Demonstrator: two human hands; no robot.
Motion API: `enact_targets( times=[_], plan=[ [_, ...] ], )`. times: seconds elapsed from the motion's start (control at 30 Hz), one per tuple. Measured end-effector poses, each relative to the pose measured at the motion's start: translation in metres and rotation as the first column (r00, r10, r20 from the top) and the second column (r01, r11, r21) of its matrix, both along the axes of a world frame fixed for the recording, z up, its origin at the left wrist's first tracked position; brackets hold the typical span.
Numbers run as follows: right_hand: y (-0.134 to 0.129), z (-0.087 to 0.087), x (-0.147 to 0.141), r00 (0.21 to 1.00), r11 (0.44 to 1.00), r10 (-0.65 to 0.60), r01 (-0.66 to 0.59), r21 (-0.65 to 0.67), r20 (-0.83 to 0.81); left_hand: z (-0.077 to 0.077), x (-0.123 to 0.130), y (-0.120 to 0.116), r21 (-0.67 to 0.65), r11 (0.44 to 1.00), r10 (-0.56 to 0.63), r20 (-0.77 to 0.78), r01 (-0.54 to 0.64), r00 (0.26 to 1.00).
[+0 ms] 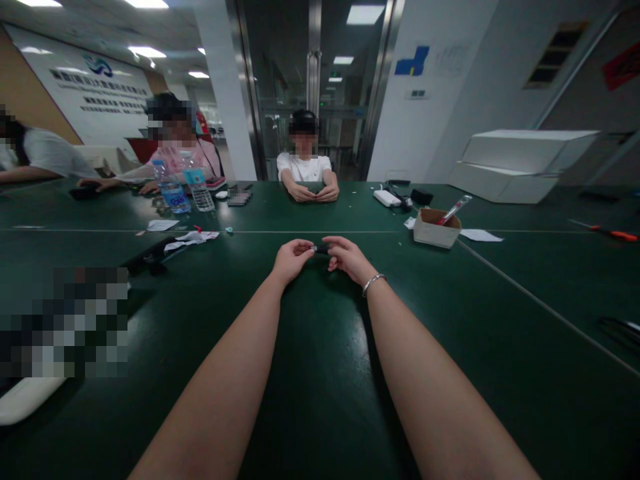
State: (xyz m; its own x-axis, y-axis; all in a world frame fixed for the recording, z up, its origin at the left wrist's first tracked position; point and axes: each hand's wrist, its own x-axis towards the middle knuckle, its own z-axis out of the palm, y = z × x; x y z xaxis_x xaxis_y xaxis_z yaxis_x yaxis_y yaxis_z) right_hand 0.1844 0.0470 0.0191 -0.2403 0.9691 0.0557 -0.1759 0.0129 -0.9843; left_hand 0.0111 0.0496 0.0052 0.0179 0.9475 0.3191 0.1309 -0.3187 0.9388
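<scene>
My left hand [294, 260] and my right hand [349, 257] meet over the green table [315, 373], both arms stretched forward. Between their fingertips is a small dark object [322, 249] with a lighter end at the left; its exact kind is too small to make out. The left thumb and fingers pinch that lighter end. On the dark end, the right thumb and forefinger are closed, while the other right fingers curl loosely. A silver bangle [373, 285] circles my right wrist.
Two water bottles [197, 183] stand at the back left, near paper scraps [193, 239]. A small cardboard box [437, 230] holds a packaged item. White boxes [520, 167] are stacked at the right, beyond a screwdriver [615, 232]. Across the table sits a person [306, 167]; others sit at the left.
</scene>
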Motion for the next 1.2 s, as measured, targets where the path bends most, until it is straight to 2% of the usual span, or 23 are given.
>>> enact_targets(
  times=[0.1, 0.2, 0.3, 0.4, 0.6, 0.87, 1.2],
  plan=[
    [-0.0003, 0.0, 0.0007, 0.999, 1.0, 0.012, -0.011, 0.012, -0.052, -0.0005, -0.0002, 0.0005, 0.001, 1.0, 0.004, -0.013, -0.004, 1.0],
    [0.0005, -0.0007, 0.0003, 1.0, 0.999, -0.016, 0.015, -0.031, -0.005, -0.0015, -0.0007, 0.0017, 0.001, 1.0, 0.005, -0.032, -0.005, 0.999],
    [0.0013, -0.0015, -0.0002, 0.999, 1.0, 0.012, -0.012, 0.011, 0.029, -0.0024, -0.0011, 0.0029, 0.002, 1.0, 0.012, -0.045, -0.012, 0.999],
    [0.0016, -0.0014, -0.0003, 1.0, 0.999, 0.022, -0.022, 0.036, -0.007, -0.0024, -0.0005, 0.0032, -0.006, 1.0, 0.015, -0.05, -0.015, 0.999],
    [0.0016, -0.0007, -0.0001, 0.999, 1.0, 0.012, -0.011, -0.016, 0.043, -0.0025, 0.0, 0.0025, -0.026, 1.0, 0.011, -0.059, -0.012, 0.998],
    [-0.0011, -0.0001, 0.0003, 1.0, 0.999, 0.022, -0.022, -0.023, 0.005, -0.0058, -0.0027, 0.002, -0.053, 0.998, 0.028, -0.313, -0.047, 0.949],
    [0.0004, -0.0013, 0.0009, 1.0, 1.0, 0.008, -0.008, -0.03, -0.011, -0.0067, -0.003, 0.0044, -0.064, 0.997, 0.025, -0.275, -0.045, 0.961]
  ],
)
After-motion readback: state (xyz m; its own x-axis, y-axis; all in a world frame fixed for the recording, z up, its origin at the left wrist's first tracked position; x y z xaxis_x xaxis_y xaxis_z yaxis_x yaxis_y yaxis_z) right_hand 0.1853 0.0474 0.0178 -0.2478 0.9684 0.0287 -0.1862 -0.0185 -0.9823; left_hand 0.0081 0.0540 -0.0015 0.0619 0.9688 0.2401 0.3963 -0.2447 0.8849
